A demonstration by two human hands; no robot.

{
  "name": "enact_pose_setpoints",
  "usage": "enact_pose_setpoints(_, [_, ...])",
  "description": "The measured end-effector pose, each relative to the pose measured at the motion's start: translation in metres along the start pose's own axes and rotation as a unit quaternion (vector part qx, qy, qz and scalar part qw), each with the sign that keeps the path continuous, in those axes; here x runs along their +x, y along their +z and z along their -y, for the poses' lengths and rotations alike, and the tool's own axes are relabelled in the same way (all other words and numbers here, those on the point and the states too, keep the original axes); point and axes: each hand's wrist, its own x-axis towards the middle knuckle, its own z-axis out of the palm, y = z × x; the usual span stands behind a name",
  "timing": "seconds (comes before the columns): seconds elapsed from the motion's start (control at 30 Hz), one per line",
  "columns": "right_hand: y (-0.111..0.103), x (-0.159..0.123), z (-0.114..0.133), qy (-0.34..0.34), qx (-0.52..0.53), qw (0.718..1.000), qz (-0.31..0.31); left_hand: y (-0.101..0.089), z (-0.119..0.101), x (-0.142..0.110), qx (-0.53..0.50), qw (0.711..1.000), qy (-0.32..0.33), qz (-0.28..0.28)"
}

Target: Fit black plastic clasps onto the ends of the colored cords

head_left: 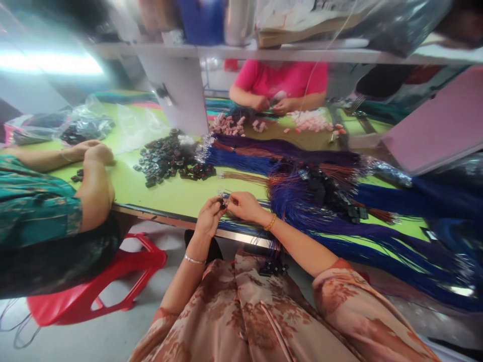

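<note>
Between the fingertips of my left hand [208,217] is a small black connector housing [222,203], at the near edge of the table. My right hand [244,206] pinches right against it, closed on what seems to be a thin wire; the wire's end is hidden by the fingers. Blue wires [287,201] run along the table beside and under my right forearm. A heap of black connector housings [162,156] lies beyond my left hand. Several finished-looking black housings on wires [273,268] hang at the table edge above my lap.
The green table [241,190] carries purple, blue and brown wire bundles [320,156] to the right. A co-worker's arms [96,171] rest at the left; another person in pink [283,83] works opposite among pink housings [228,124]. A red stool [94,281] stands lower left, a shelf [234,53] overhead.
</note>
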Motion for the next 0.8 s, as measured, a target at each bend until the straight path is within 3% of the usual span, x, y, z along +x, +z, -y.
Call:
enact_pose_setpoints(0.33, [0.007,0.004,-0.006,-0.006,0.074,0.997,0.003,0.0,0.004,0.0,0.012,1.0,0.009,-0.004])
enact_pose_setpoints(0.47, [0.006,0.005,-0.01,-0.046,0.106,0.993,0.007,0.001,0.005,0.0,0.017,1.0,0.008,-0.017])
enact_pose_setpoints(0.8, [-0.004,0.003,-0.006,-0.056,0.019,0.998,0.023,0.005,0.004,0.0,0.04,0.999,0.014,-0.031])
